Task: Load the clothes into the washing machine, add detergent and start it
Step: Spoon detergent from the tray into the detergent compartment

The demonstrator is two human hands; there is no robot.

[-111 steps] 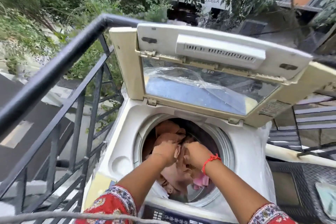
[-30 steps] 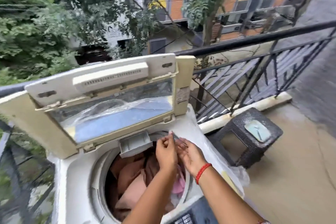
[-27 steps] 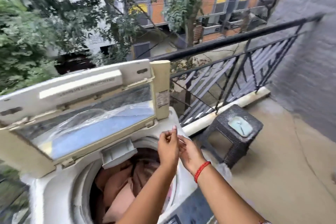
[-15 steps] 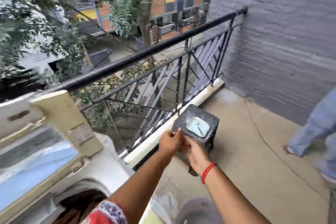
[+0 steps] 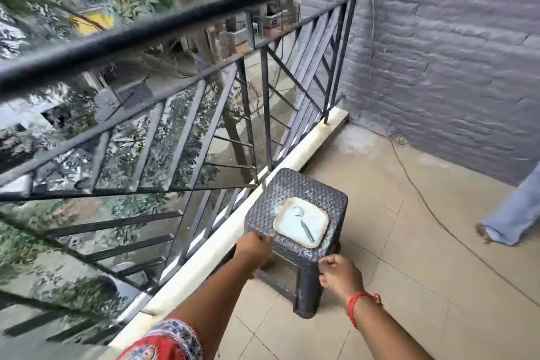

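- Black metal railing point(image 5: 181, 23) slanting from lower left up to the top right of the frame, with trees and buildings blurred beyond.
- Red patterned sleeve point(image 5: 163, 342) at the bottom edge, left of centre.
- Left hand point(image 5: 253, 247) just below centre, fingers curled narrow against the near left edge of the dark woven stool point(image 5: 295, 193); whether gripping or only touching, cannot tell.
- Pale square plate point(image 5: 315, 221) on the stool top, right of centre, spoon point(image 5: 302, 221) lying in it.
- Right hand point(image 5: 340, 275) lower centre-right, fingers closed into a loose fist at the stool's near right corner; holding anything, cannot tell.
- Red thread band point(image 5: 358, 305) on that wrist.
- Grey brick wall point(image 5: 453, 47) filling the upper right.
- Blue trouser leg and bare foot point(image 5: 508, 213) at the right edge.
- Washing machine, clothes and detergent outside the frame.
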